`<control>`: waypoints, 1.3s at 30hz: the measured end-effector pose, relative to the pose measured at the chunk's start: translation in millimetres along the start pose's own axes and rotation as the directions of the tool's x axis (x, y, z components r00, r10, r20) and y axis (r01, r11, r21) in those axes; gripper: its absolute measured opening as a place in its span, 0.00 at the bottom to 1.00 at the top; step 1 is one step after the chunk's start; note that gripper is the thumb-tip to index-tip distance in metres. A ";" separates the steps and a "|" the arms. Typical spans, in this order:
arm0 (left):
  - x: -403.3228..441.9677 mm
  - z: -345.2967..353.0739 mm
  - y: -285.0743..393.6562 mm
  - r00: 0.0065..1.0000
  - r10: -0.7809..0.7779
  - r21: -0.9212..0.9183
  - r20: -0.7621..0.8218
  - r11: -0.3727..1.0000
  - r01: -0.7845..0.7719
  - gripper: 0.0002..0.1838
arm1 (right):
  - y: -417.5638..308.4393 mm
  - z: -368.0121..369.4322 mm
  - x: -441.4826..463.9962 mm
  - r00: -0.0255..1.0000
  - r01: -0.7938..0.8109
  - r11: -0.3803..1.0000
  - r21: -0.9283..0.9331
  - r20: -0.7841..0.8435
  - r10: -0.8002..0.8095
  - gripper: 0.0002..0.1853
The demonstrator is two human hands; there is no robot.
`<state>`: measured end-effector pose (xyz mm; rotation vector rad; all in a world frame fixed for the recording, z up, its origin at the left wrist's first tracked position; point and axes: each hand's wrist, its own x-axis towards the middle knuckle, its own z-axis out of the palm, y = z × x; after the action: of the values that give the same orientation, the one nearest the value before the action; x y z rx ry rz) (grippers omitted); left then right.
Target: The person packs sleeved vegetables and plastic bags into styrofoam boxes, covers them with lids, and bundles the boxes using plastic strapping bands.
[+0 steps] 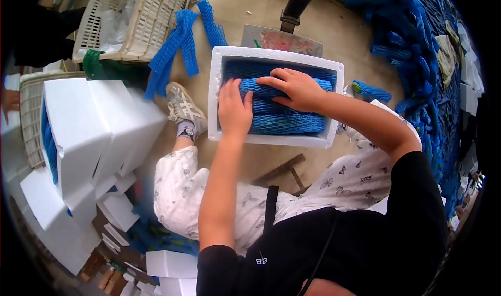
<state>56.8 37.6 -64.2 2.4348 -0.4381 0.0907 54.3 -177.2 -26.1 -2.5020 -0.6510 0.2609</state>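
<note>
A white foam box (339,108) sits between the person's legs, holding several blue mesh-wrapped rolls (284,123) laid side by side. My left hand (235,108) rests palm down at the box's left end, its fingers on the end of an upper roll. On top of the same roll, farther right, lies my right hand (295,90), with fingers spread and slightly bent. Both hands press from above, and neither is wrapped round a roll. Green shows faintly through the mesh. The undersides of both hands are hidden.
White foam boxes (78,134) are stacked at the left, below a cream plastic crate (156,22). Blue mesh sleeves (172,50) lie on the floor. A metal plate (313,48) stands behind the box. Wrapped rolls (412,61) heap up at the right.
</note>
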 end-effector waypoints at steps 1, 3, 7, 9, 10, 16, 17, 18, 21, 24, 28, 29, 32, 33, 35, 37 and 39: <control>3.4 6.2 -4.3 1.000 0.004 -0.004 0.007 1.000 -0.004 0.21 | -1.3 6.5 2.3 1.000 -0.008 1.000 0.001 -0.001 0.008 0.31; 9.0 11.8 -3.8 0.999 0.027 0.117 -0.021 0.993 -0.024 0.21 | -5.9 13.6 1.4 0.994 0.008 0.997 -0.080 -0.106 -0.016 0.32; 13.5 1.2 4.9 0.993 -0.053 0.213 0.110 0.977 0.029 0.20 | 4.4 -24.3 -25.6 0.987 -0.098 0.980 -0.171 -0.145 0.073 0.19; 15.1 2.6 -2.1 0.990 -0.059 0.128 0.128 0.991 0.042 0.19 | 11.7 -58.4 -37.9 0.828 -0.297 0.895 -0.333 0.377 0.415 0.14; 15.0 5.5 -6.3 0.992 -0.045 0.068 0.116 0.997 0.038 0.19 | 21.8 -57.4 -52.4 0.819 -0.347 0.901 -0.261 0.384 0.427 0.12; 17.1 16.4 -22.3 0.997 -0.012 -0.116 0.074 0.993 0.021 0.20 | 36.0 -30.2 -49.6 0.850 -0.298 0.915 -0.273 0.361 0.384 0.09; 12.5 17.5 -21.3 0.998 0.002 -0.114 0.067 0.993 0.006 0.20 | 34.2 -27.5 -51.1 0.861 -0.293 0.914 -0.279 0.340 0.379 0.09; 9.3 16.6 -21.4 0.995 -0.032 -0.129 0.090 0.991 0.043 0.21 | 34.9 -22.8 -54.8 0.878 -0.296 0.914 -0.277 0.298 0.374 0.10; 13.4 12.3 -21.0 0.997 -0.025 -0.012 0.079 1.000 0.026 0.23 | 21.1 -29.7 -58.6 0.850 -0.388 0.880 -0.273 0.263 0.456 0.15; 15.1 -56.5 38.0 0.991 0.132 -0.021 0.034 0.991 -0.131 0.25 | -31.5 -45.7 -86.0 0.992 -0.098 0.944 -0.315 -0.106 0.067 0.10; -17.2 -116.4 67.9 0.948 0.280 -0.006 -0.153 0.959 -0.284 0.17 | -100.2 -40.3 -123.5 0.999 0.033 0.973 0.228 -0.028 -0.028 0.12; -27.4 -116.3 60.5 0.949 0.280 0.035 -0.148 0.960 -0.278 0.16 | -104.8 -25.9 -127.8 0.998 0.043 0.976 0.212 -0.044 -0.034 0.13; -49.7 -98.0 37.5 0.968 0.216 0.077 -0.127 0.975 -0.207 0.16 | -108.2 21.9 -130.2 0.998 0.069 0.956 0.286 -0.017 -0.067 0.13; -52.9 -93.1 38.2 0.982 0.153 0.067 -0.114 0.987 -0.147 0.17 | -113.0 28.9 -128.7 0.995 0.103 0.944 0.313 -0.015 -0.103 0.13; -56.1 -85.4 40.3 0.992 0.085 0.051 -0.093 0.995 -0.080 0.17 | -112.7 35.8 -125.7 0.983 0.159 0.928 0.336 0.035 -0.181 0.12; -48.6 -82.3 49.9 0.985 0.165 0.058 -0.042 0.985 -0.162 0.18 | -107.3 33.4 -122.8 0.961 0.218 0.911 0.350 0.087 -0.263 0.11; -46.6 -78.9 52.7 0.989 0.146 0.034 -0.008 0.989 -0.145 0.18 | -103.6 30.2 -120.7 0.976 0.144 0.926 0.350 0.102 -0.191 0.09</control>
<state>-1.1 61.4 21.0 2.4315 -0.6139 0.1744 -100.5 -147.3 11.0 -2.0965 -0.7958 0.4413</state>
